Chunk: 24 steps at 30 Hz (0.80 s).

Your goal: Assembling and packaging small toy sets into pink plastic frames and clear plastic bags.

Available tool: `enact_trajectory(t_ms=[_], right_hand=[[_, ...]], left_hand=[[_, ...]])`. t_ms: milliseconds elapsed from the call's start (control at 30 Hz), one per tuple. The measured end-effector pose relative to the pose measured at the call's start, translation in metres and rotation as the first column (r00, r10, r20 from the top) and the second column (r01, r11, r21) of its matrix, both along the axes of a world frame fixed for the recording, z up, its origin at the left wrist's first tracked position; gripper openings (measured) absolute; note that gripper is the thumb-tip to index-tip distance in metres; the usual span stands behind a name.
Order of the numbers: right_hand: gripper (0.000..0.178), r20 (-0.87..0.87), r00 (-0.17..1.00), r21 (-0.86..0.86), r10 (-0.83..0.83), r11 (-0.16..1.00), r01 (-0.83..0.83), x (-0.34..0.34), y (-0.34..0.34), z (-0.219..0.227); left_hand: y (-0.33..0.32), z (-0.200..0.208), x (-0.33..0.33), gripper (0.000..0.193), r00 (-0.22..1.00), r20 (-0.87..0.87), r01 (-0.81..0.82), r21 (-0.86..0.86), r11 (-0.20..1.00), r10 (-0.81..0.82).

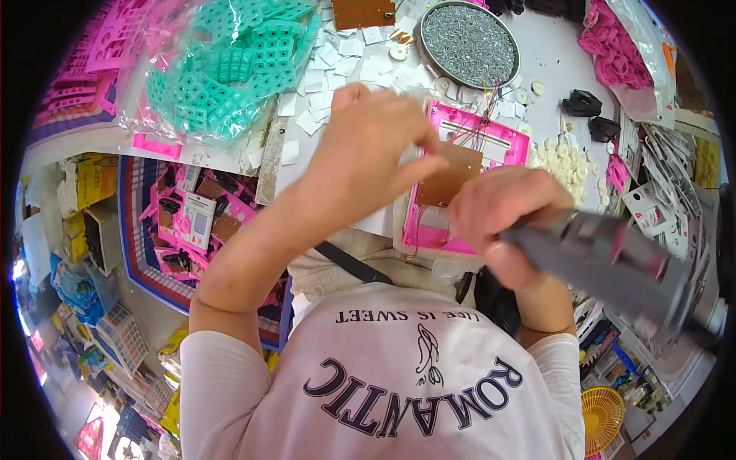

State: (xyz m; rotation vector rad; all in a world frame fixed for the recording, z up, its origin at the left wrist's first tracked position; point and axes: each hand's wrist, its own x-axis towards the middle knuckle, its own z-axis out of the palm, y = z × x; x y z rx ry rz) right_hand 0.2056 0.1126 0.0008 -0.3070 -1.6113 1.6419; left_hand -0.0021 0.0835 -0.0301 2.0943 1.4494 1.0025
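A pink plastic housing [515, 142] lies on the table in front of me, with a brown circuit board [458, 170] inside it. Thin coloured wires [484, 115] rise from its far part. My left hand [376, 142] hovers at the housing's left side, thumb apart from the bent fingers, and nothing shows between them. Over the right side of the housing, my right hand [517, 211] is closed round the front end of a grey electric screwdriver [598, 257], blurred by motion. The screwdriver's tip is hidden by the hand.
A round tray [422, 47] of screws stands at the back. White square pieces [310, 121] are scattered left of it. A clear bag holds turquoise button pads [238, 69]. Cream discs [563, 165] and black parts [583, 103] lie right. A crate [146, 264] of pink parts stands below left.
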Motion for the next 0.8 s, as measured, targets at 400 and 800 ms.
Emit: enact_trajectory(t_ms=[400, 800], right_hand=[[0.026, -0.137, 0.986, -0.096, 0.100, 0.989, -0.114, -0.003, 0.011, 0.032], [0.028, -0.166, 0.984, -0.072, -0.060, 0.996, 0.048, -0.019, 0.020, 0.008]], left_hand=[[-0.041, -0.027, 0.023, 0.019, 0.989, 0.141, 0.024, 0.099, 0.995, -0.038], [-0.047, -0.020, 0.014, 0.034, 0.994, -0.104, -0.030, 0.089, 0.996, 0.039]])
